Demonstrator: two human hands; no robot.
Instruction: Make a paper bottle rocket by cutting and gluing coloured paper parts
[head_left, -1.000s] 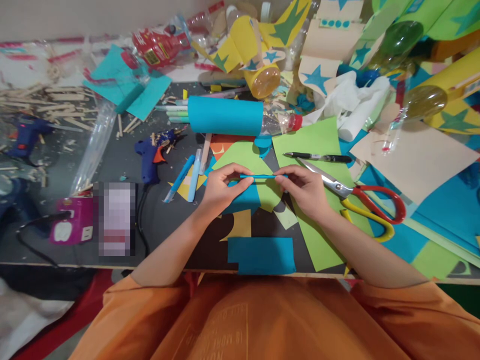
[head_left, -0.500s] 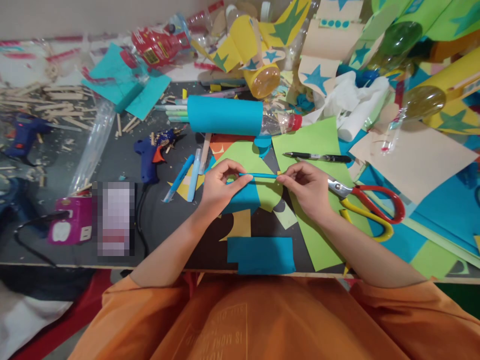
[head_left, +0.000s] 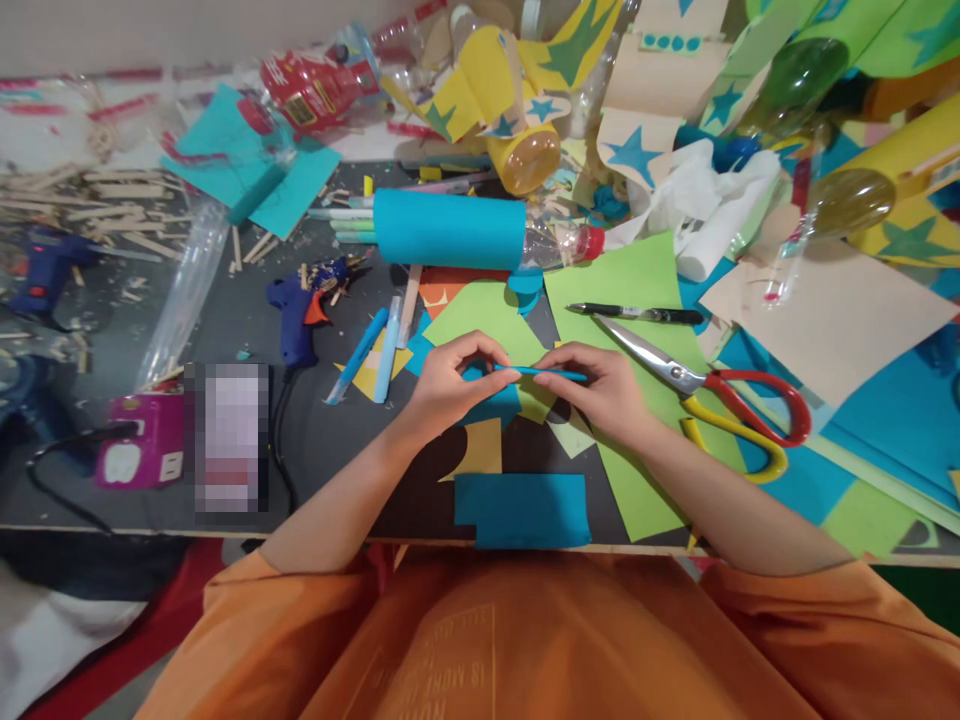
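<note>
Between my two hands runs a thin blue strip that looks like folded or rolled paper, held level above the paper scraps. My left hand pinches it between thumb and fingers near its middle. My right hand grips it close by, and the strip's right end shows past the thumb. Under the hands are green paper and blue scraps. A blue paper piece lies at the table's front edge. Scissors with red and yellow handles rest open beside my right hand, near a black pen.
A bottle wrapped in blue paper lies behind the hands. Left of them are two blue markers, a blue glue gun, a purple power box and a blurred-out phone-like object. Paper-covered bottles crowd the back right.
My hands have come closer together and slightly lower, with the right hand shifted left along the blue strip. More of the scissor blades now shows.
</note>
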